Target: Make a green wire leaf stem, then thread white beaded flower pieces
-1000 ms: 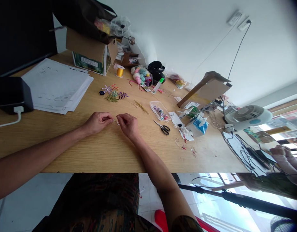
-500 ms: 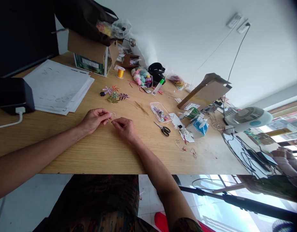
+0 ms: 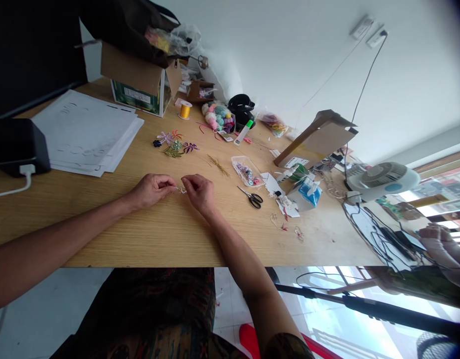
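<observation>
A thin whitish cord (image 3: 181, 190) with a small loop in it spans the short gap between my two hands, just above the wooden table. Its left end is pinched between the thumb and fingers of my left hand (image 3: 154, 190). My right hand (image 3: 199, 192) grips the other side, fingers curled closed. Beyond the hands lie several small flower shapes (image 3: 173, 144) in purple, orange and green. To the right of them is a bundle of thin golden strands (image 3: 218, 165). Black-handled scissors (image 3: 253, 199) rest to the right of my right hand.
A clear tray of beads (image 3: 248, 171), a yellow thread spool (image 3: 185, 109) and a glue bottle (image 3: 243, 132) stand farther back. Paper sheets (image 3: 87, 134) and a black box-shaped device (image 3: 20, 147) are at left. A fan (image 3: 383, 179) is at right; another person's hands (image 3: 435, 232) show beyond.
My right hand has moved slightly right and turned, and my left hand slightly right too. The looped cord between them now shows lower and more to the right.
</observation>
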A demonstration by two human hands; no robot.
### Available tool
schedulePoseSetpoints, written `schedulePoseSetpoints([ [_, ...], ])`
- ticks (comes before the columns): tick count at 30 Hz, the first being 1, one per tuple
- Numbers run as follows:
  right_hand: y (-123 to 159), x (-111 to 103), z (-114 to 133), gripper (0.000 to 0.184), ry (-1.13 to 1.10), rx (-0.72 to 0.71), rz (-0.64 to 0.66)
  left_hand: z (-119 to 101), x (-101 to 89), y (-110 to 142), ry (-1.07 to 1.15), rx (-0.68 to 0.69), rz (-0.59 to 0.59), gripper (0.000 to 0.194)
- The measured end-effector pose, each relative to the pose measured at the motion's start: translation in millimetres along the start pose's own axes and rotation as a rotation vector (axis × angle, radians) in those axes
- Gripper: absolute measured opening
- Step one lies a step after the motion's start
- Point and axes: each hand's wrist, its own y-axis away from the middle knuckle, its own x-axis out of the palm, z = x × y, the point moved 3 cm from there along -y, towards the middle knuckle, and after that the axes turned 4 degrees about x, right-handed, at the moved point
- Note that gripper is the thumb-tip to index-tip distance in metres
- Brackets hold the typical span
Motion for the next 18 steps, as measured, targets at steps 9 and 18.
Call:
schedulePoseSetpoints([
  [9, 4, 11, -4, 0.023, -0.133, 0.109, 0.133, -3, -6.6, -2, 0.312, -0.059, -0.107, 0.018],
  [18, 7, 13, 11, 0.019, 0.021, -0.075, 0.222, 2, -11.3, -3, 0.156, -0.069, -0.228, 0.017],
])
